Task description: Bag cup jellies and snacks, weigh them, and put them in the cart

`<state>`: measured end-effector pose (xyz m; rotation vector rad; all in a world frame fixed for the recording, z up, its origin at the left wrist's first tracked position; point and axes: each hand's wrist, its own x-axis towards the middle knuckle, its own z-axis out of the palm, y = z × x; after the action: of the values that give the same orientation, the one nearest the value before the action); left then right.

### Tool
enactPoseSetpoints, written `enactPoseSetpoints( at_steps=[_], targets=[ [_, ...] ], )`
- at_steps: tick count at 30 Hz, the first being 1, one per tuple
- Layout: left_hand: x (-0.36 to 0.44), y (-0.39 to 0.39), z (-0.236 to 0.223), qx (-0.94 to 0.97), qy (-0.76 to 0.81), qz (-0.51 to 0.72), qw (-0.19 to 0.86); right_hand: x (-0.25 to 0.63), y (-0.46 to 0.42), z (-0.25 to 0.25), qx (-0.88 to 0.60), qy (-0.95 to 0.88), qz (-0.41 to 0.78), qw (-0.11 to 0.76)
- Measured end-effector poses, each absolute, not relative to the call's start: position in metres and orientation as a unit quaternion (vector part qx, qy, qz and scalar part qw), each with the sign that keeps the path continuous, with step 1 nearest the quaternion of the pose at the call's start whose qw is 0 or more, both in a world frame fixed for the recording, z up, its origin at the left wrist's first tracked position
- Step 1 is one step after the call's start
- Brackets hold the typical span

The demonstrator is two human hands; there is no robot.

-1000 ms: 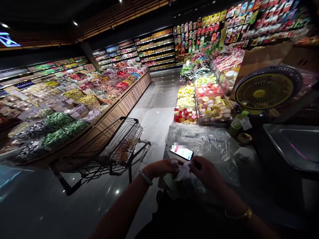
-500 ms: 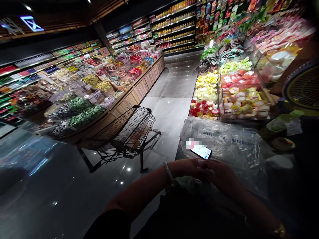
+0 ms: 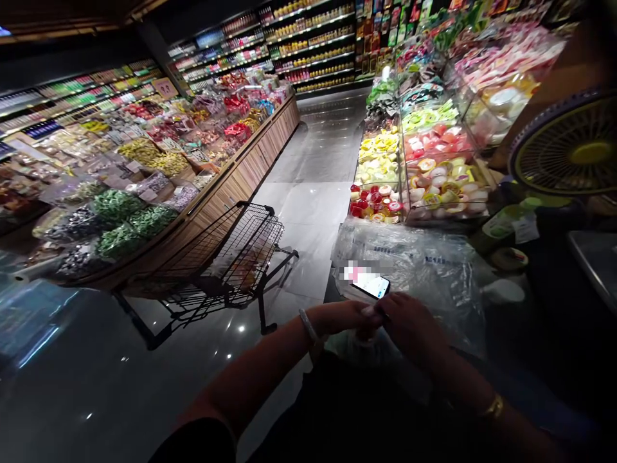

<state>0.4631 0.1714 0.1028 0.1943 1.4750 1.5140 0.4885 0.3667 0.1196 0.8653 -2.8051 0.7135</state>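
A: what are the hands on?
B: left hand (image 3: 349, 317) and right hand (image 3: 409, 325) meet, fingers pinching a crumpled clear plastic bag (image 3: 359, 341) — low at the table (image 3: 540, 334) edge, just below the lit smartphone (image 3: 370, 285).
A: cart?
B: black wire shopping cart (image 3: 231, 257) — well left.

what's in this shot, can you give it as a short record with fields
place: shop aisle with bulk sweets bins on one side and clear display cases on the other
left hand: closed on a thin plastic bag, meeting the right hand
right hand: closed on the same bag
phone: screen lit, lying on a pile of plastic bags just beyond the hands
trolley: black wire, standing in the aisle to the left
fan: yellow grille, far right
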Motion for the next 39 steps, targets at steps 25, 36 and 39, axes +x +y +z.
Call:
enactPoseSetpoints(
  at_steps=[25, 36, 39],
  targets=[
    [0.514, 0.174, 0.099, 0.274, 0.928, 0.251, -0.01, 0.485, 0.357, 0.061, 0.18, -0.751, 0.607, -0.186],
    [0.523, 0.158, 0.077, 0.24, 0.924, 0.266, -0.133, 0.48, 0.364, 0.071, 0.278, -0.902, 0.325, -0.059],
    [0.53, 0.152, 0.071, 0.164, 0.923, 0.335, -0.089, 0.483, 0.372, 0.069, 0.293, -0.924, 0.243, -0.012]
  ],
)
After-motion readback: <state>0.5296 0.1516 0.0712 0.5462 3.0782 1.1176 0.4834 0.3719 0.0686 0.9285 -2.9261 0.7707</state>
